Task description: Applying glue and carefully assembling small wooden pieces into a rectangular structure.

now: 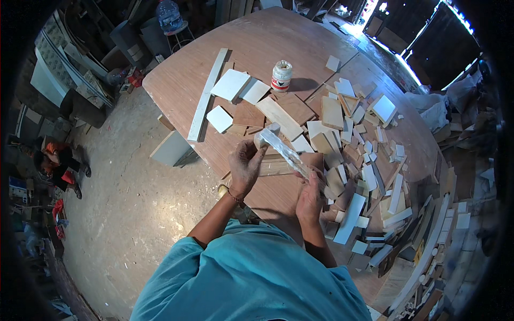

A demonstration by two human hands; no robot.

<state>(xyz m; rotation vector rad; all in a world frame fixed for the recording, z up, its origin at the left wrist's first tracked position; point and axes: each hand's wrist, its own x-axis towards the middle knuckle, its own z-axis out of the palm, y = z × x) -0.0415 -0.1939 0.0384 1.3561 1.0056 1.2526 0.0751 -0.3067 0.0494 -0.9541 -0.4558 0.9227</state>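
Observation:
Between my two hands, above the near side of the table, a narrow wooden strip (289, 152) slants down from upper left to lower right. Its upper face is coated in a wet-looking white layer, and a small pale block shows at its far end. My left hand (245, 167) is closed, pinching that far end with thumb and fingers. Around the near end my right hand (310, 199) is wrapped, its fingers partly hidden. A white jar (281, 76) with a red label stands open beyond my hands. Flat wood boards (279, 119) lie just past the strip.
A large brown table (251, 37) carries several wood offcuts, piled thickly at right (369, 155). A long pale batten (209, 96) lies near its left edge. A board (172, 148) leans beside the table. Far left, a person (60, 163) sits low. A water bottle (169, 16) rests on a stool.

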